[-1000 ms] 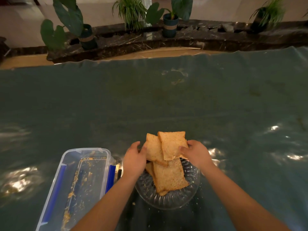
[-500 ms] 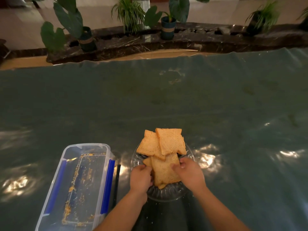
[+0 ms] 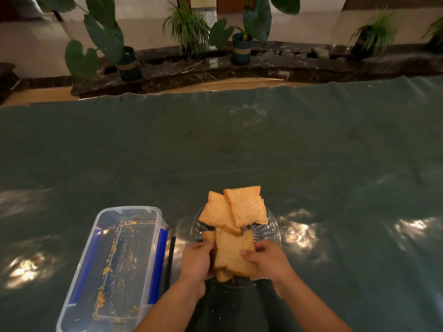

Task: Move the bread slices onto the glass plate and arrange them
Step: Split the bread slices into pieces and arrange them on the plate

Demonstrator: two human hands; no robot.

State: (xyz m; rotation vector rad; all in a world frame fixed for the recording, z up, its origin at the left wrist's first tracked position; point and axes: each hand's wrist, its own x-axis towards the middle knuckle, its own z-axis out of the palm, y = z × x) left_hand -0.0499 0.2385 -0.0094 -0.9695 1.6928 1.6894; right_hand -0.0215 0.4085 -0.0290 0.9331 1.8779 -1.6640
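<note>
Desk (image 3: 239, 144) w/ glossy dark-green cover is filling the view; potted plants (image 3: 124, 58) are standing on a dark marble ledge beyond it. Glass plate (image 3: 271, 233) is sitting at the near edge, carrying all the bread slices (image 3: 244, 207): two overlapping at the plate's far side, corners pointing away. Just left of plate, a clear plastic box (image 3: 115, 267) w/ blue clips is holding only crumbs. Left hand (image 3: 196, 259) & right hand (image 3: 271, 262) are both clamping the near slices (image 3: 232, 252), long axis running toward the person.
</note>
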